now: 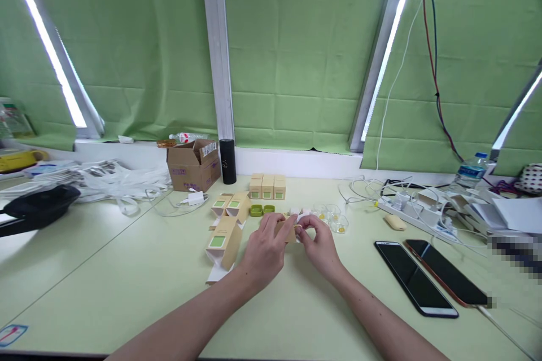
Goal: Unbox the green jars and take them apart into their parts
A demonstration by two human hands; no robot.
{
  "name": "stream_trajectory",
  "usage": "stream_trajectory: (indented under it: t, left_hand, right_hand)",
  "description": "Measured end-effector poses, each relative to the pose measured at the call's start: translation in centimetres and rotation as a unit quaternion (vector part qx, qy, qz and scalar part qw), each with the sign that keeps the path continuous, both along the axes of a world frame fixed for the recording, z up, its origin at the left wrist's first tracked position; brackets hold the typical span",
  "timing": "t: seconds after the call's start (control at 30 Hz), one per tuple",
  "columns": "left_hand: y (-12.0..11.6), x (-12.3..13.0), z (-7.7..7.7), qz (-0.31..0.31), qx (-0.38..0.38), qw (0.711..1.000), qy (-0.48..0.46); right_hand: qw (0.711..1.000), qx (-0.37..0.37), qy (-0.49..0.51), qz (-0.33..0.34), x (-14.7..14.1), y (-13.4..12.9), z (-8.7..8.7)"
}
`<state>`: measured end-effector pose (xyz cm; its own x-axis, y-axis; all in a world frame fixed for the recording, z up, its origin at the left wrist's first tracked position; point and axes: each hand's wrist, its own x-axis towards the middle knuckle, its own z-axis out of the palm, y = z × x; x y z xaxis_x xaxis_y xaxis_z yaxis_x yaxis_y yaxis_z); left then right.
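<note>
Near the middle of the table, my left hand [265,249] has its fingers closed round a small tan box [287,231]. My right hand [318,245] pinches at the right end of that box, thumb against fingers. Left of the hands stand tan boxes with green labels and open white flaps, the nearest being a larger-looking box [224,241]. Behind the hands are two small green containers [262,210] and a row of closed tan boxes [267,186]. Several clear round cups [339,224] with yellow bits lie just beyond my right hand.
Two phones [415,277] lie at the right, below a power strip [417,214] with tangled cables. A cardboard box [193,166] and a black cylinder [227,162] stand at the back. White straps [114,180] and a black object [42,208] are at left.
</note>
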<state>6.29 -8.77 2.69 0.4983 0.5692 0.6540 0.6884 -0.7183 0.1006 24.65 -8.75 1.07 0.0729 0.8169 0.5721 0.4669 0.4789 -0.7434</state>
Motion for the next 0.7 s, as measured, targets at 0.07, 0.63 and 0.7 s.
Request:
stream_trajectory:
  t: [0.07, 0.63, 0.7]
  left_hand:
    - [0.1, -0.1, 0.2, 0.011, 0.008, 1.000, -0.004]
    - [1.3, -0.8, 0.8, 0.057, 0.018, 0.993, -0.103]
    - [1.6, -1.0, 0.8, 0.059, -0.003, 0.988, -0.144]
  right_hand:
    - [0.998, -0.015, 0.065, 0.021, 0.2, 0.4, -0.1]
    - [0.909, -0.119, 0.395, 0.063, 2.1, 1.6, 0.2]
    - [0.906, -0.118, 0.403, 0.059, 2.3, 1.6, 0.3]
